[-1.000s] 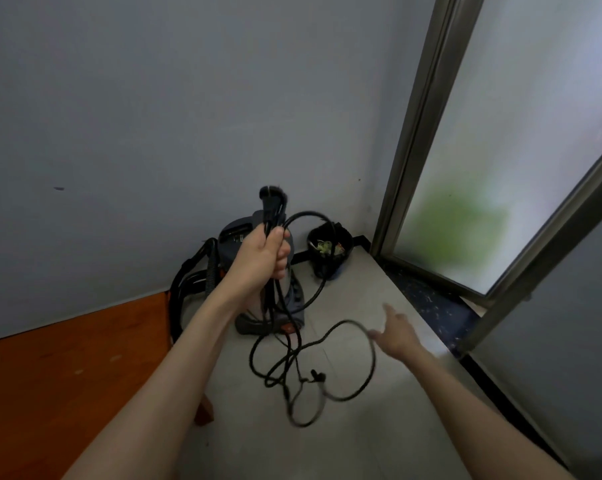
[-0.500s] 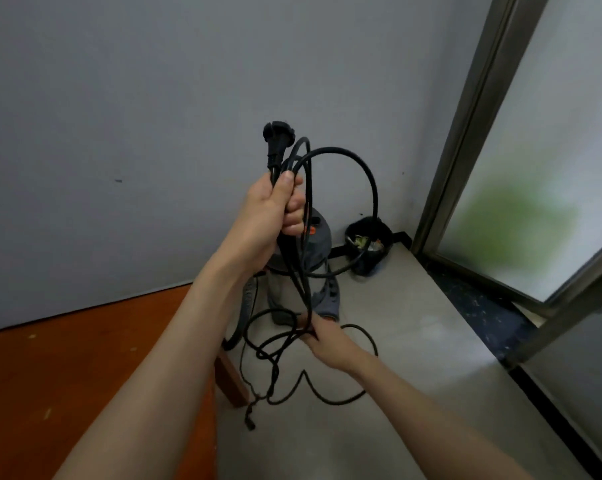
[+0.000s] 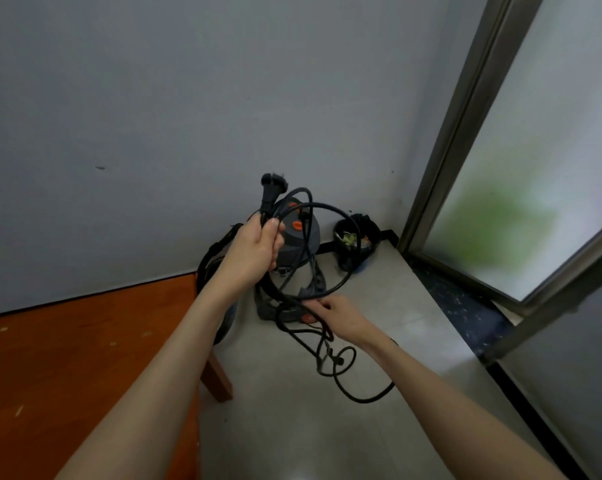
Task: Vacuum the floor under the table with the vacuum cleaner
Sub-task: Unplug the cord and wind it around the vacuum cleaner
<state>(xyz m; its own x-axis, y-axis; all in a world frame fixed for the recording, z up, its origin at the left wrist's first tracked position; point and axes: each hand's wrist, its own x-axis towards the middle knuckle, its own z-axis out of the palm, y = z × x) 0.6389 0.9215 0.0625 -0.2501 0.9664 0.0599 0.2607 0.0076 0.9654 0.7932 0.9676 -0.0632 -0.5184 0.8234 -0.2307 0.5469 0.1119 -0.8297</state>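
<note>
One wooden table (image 3: 67,368) fills the lower left, its orange-brown top against the grey wall (image 3: 154,98) and one leg showing at its right corner. Two bare arms reach out above it. The left hand (image 3: 254,249) is closed around several loops of the single black power cord (image 3: 330,209), the plug (image 3: 270,188) sticking up above the fist. Behind that hand stands one vacuum cleaner (image 3: 301,244), a grey canister with orange buttons, on the floor by the wall just past the table's right edge, its black hose (image 3: 211,258) curving down its left side. The right hand (image 3: 341,318) is lower and pinches a strand of the cord in front of the canister's base, with the slack lying tangled on the pale floor (image 3: 327,427). One small black bin (image 3: 356,244) holding scraps sits in the room's corner. Compared with half a second ago, the left hand has dropped lower and the right hand now holds the cord a little further right. A metal-framed frosted glass door (image 3: 535,168) stands on the right.
</note>
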